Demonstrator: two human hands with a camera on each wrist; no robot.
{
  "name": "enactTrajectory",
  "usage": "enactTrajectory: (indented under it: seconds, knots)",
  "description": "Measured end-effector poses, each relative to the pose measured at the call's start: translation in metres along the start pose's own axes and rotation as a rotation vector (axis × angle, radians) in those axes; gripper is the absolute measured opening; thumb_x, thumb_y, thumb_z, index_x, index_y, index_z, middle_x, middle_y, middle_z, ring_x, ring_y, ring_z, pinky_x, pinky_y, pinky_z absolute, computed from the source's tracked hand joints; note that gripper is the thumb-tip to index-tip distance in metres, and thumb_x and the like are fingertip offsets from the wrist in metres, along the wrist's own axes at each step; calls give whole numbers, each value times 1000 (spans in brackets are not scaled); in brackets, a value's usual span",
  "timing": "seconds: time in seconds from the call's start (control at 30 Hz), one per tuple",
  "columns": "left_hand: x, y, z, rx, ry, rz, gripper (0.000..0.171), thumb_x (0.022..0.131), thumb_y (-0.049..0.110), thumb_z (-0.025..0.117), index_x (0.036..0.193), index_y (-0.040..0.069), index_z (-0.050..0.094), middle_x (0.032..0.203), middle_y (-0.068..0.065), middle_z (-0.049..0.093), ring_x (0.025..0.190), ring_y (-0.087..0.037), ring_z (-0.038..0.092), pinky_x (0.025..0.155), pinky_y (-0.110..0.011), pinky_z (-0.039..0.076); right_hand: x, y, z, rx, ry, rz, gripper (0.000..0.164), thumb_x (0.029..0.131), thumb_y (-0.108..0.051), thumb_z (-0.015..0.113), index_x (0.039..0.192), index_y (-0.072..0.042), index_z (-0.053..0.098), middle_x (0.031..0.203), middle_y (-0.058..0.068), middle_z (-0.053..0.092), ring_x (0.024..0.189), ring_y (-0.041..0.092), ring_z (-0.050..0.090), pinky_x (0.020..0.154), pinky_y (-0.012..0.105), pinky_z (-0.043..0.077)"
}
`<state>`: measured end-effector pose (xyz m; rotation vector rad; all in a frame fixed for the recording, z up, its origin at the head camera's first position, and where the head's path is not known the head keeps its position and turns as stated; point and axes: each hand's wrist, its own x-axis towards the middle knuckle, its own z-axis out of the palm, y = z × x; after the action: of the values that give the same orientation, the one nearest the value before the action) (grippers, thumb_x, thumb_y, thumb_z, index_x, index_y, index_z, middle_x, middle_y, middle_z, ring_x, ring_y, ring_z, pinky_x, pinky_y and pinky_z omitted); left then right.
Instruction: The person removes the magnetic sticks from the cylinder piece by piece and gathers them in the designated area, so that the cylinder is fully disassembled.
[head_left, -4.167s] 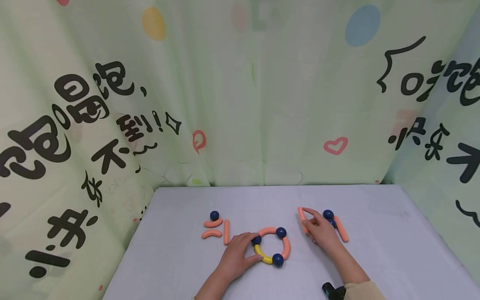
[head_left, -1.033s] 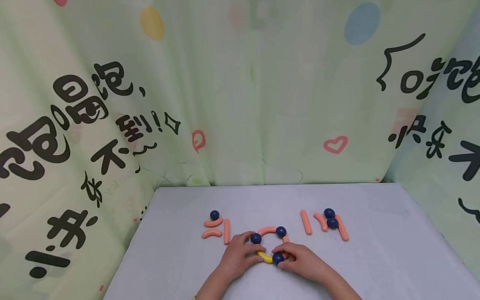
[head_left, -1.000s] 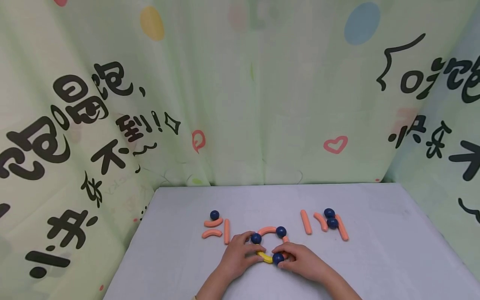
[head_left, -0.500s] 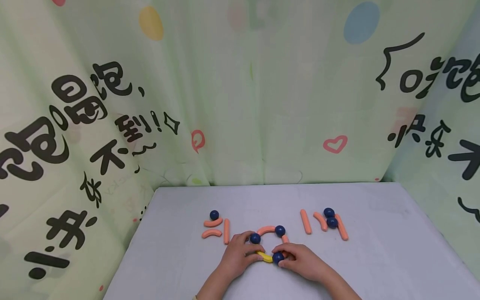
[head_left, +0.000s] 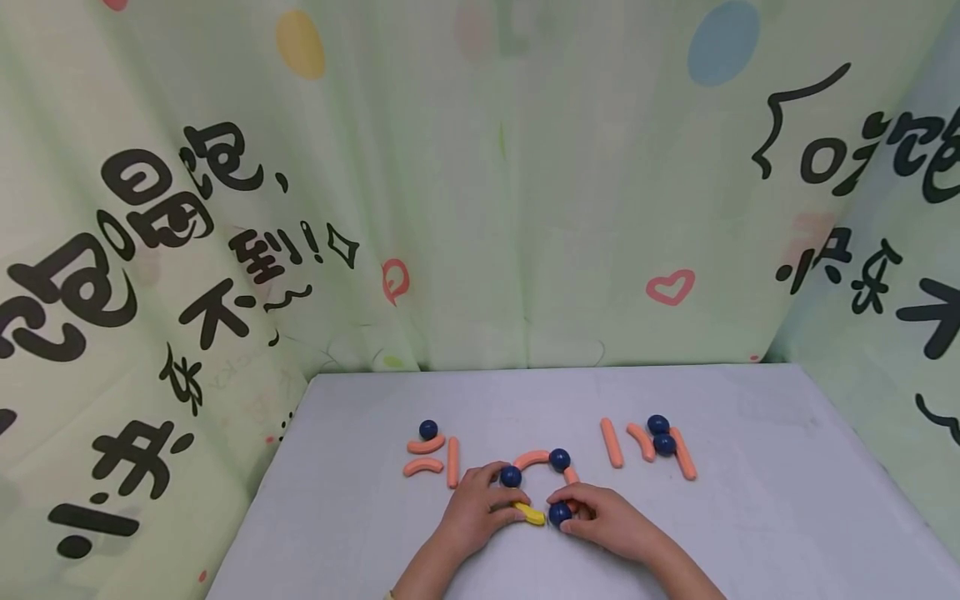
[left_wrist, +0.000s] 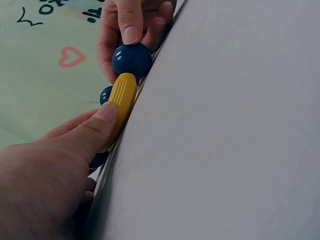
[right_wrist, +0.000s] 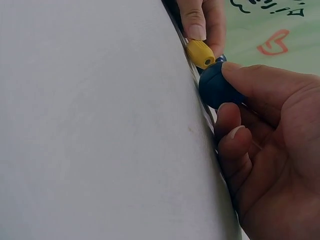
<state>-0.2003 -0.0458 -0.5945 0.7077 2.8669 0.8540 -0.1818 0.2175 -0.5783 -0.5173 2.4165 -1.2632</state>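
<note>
My left hand (head_left: 476, 510) pinches a yellow curved magnetic rod (left_wrist: 122, 100) between thumb and fingers. Opposite it, my right hand (head_left: 611, 523) grips a dark blue ball (right_wrist: 220, 86); a narrow gap parts this ball from the rod's end in the head view. Both pieces belong to a ring of rods and balls. Along its far side run a curved pink rod (head_left: 532, 458) and a second blue ball (head_left: 559, 460). A third blue ball (head_left: 511, 476) sits by my left fingertips. Another pink rod (head_left: 572, 475) is partly hidden by my right fingers.
On the white table (head_left: 337, 533), left of the ring, lie a blue ball (head_left: 428, 430), two curved pink rods and a straight pink rod (head_left: 453, 462). To the right are a straight pink rod (head_left: 611, 442), a curved one, two blue balls (head_left: 664, 444) and another straight rod.
My right hand has left a straight pink rod on the table at right and come to the ring's near ball. Since half a second ago that ball has shifted slightly right, off the yellow rod's end.
</note>
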Motion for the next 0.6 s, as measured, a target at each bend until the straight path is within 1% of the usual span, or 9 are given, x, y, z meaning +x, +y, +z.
enactTrajectory:
  seconds: [0.23, 0.4, 0.5, 0.6]
  knots:
    - [-2, -2, 0, 5, 4, 11, 26, 85, 58, 64, 111, 58, 66, 147, 3, 50, 128, -23, 49, 103, -48, 45, -1, -3, -2, 14, -15, -9, 34, 91, -31, 71, 123, -25, 65, 94, 0, 57, 71, 7, 50, 60, 23, 42]
    - [-3, -3, 0, 20, 30, 38, 29, 86, 59, 64, 114, 55, 67, 148, 3, 50, 127, -22, 50, 102, -47, 46, -1, -7, -6, 35, -37, -30, 35, 92, -29, 71, 125, -21, 65, 96, 0, 60, 72, 8, 52, 60, 23, 45]
    - [-3, -3, 2, 27, 40, 40, 30, 85, 61, 63, 115, 55, 66, 148, 4, 49, 127, -21, 51, 101, -46, 47, 0, -9, -9, 14, -19, -41, 32, 93, -28, 69, 124, -20, 65, 95, -1, 61, 72, 7, 53, 60, 23, 46]
    - [-2, -3, 3, 26, 38, 26, 29, 85, 61, 63, 113, 55, 66, 148, 4, 49, 127, -21, 51, 101, -47, 47, 2, -11, -13, -17, 27, -38, 28, 94, -28, 68, 121, -22, 66, 95, -2, 60, 73, 8, 52, 61, 24, 45]
